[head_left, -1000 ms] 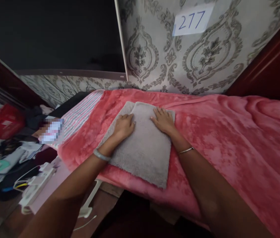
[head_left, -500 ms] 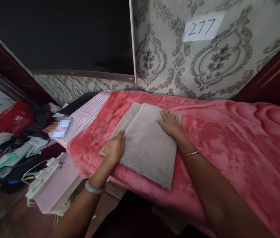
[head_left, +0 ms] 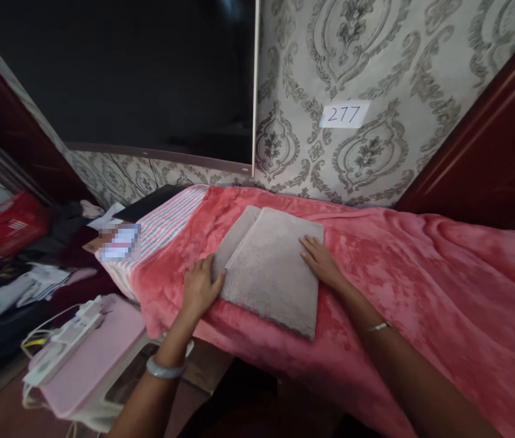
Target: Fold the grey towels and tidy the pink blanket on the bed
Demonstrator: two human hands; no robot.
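Observation:
A grey folded towel (head_left: 275, 274) lies on a pink plush blanket (head_left: 412, 286), its upper layer set askew over the lower one so that a strip shows along the left. My left hand (head_left: 201, 287) rests at the towel's lower left corner, fingers extended over the edge and thumb apart on the fabric. On the right side of the towel, my right hand (head_left: 323, 261) lies flat with fingers spread. The underside of both palms is hidden.
A striped cloth (head_left: 170, 213) covers the left end of the surface. Below it stands a pink-topped box (head_left: 97, 347) with a white power strip (head_left: 63, 347). Clothes and a red bag (head_left: 8, 225) pile up at left. A dark screen (head_left: 124, 79) hangs behind.
My left hand has slid from the towel's upper left toward me, to its lower left corner. My right hand has shifted a little down the right edge. The view has tilted upward.

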